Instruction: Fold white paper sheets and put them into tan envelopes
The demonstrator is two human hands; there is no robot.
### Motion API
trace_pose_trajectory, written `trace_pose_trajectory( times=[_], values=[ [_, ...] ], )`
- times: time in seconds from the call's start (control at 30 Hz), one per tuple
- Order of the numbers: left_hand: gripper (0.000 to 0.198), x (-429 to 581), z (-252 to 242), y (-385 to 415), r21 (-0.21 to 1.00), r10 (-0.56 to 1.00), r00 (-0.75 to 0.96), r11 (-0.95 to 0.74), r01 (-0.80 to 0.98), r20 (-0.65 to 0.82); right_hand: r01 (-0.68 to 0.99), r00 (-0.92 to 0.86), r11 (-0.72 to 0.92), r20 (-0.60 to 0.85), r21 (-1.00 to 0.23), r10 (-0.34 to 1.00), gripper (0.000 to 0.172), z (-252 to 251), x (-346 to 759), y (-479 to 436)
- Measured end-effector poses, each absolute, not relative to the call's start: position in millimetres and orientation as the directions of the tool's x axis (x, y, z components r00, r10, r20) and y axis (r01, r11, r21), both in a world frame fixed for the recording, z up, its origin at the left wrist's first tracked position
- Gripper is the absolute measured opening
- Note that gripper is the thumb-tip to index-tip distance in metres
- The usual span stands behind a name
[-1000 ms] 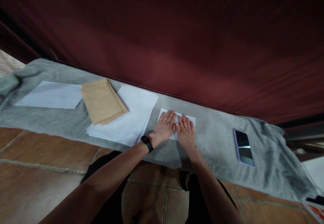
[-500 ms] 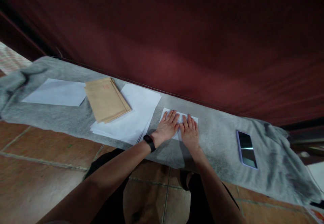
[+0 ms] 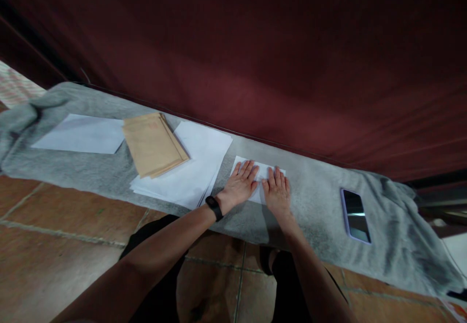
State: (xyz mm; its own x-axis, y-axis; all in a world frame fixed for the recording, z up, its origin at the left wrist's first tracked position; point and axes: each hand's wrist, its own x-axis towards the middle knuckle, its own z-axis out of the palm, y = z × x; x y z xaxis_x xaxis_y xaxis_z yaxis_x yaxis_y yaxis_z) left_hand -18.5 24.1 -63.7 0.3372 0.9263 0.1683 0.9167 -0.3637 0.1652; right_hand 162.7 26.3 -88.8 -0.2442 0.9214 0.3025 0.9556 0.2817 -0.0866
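Observation:
Both hands lie flat on a small folded white paper point(image 3: 260, 170) on a grey cloth point(image 3: 314, 201). My left hand point(image 3: 239, 186), with a black band at the wrist, covers the paper's left part, fingers stretched out. My right hand point(image 3: 278, 191) presses the right part, fingers spread and flat. A narrow strip of paper shows between the two hands. Neither hand holds anything.
Left of the hands lies a stack of white sheets point(image 3: 197, 167) with several brown envelopes point(image 3: 153, 143) on top. Further left is a single white sheet point(image 3: 82, 134). A phone point(image 3: 355, 215) lies on the cloth to the right. A dark red curtain point(image 3: 255, 55) hangs behind.
My right hand has slid a little to the right on the paper, opening a gap between the hands. The left hand stays put.

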Motion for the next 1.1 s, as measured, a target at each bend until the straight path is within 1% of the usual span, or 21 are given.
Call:
trace_pose_trajectory(
  times=[0.17, 0.33, 0.6, 0.9, 0.97, 1.1],
  values=[
    [0.058, -17.6, -61.0, 23.3, 0.154, 0.931, 0.327, -0.351, 0.924, 0.161, 0.958, -0.215, 0.265, 0.336, -0.110, 0.917, 0.059, -92.5, 170.2, 26.5],
    [0.059, -22.2, -61.4, 22.9, 0.158, 0.928, 0.343, -0.364, 0.918, 0.146, 0.965, -0.191, 0.241, 0.347, -0.107, 0.918, 0.061, -92.8, 178.3, 25.1],
    [0.063, -29.6, -68.8, 23.3, 0.149, 0.926, 0.341, -0.365, 0.919, 0.165, 0.973, -0.129, 0.177, 0.287, -0.147, 0.949, 0.062, -90.5, 191.4, 25.5],
    [0.065, -29.5, -65.9, 19.9, 0.137, 0.938, 0.304, -0.328, 0.935, 0.169, 0.987, -0.019, 0.054, 0.229, -0.149, 0.973, 0.058, -75.7, 194.8, 26.2],
    [0.063, -27.4, -63.9, 17.5, 0.141, 0.937, 0.299, -0.325, 0.935, 0.181, 0.979, -0.044, 0.091, 0.245, -0.181, 0.968, 0.057, -70.9, 188.0, 24.5],
    [0.060, -18.9, -63.6, 6.7, 0.138, 0.905, 0.364, -0.398, 0.907, 0.219, 0.919, -0.198, 0.276, 0.275, -0.282, 0.941, 0.057, -64.2, 161.4, 10.8]
  ],
)
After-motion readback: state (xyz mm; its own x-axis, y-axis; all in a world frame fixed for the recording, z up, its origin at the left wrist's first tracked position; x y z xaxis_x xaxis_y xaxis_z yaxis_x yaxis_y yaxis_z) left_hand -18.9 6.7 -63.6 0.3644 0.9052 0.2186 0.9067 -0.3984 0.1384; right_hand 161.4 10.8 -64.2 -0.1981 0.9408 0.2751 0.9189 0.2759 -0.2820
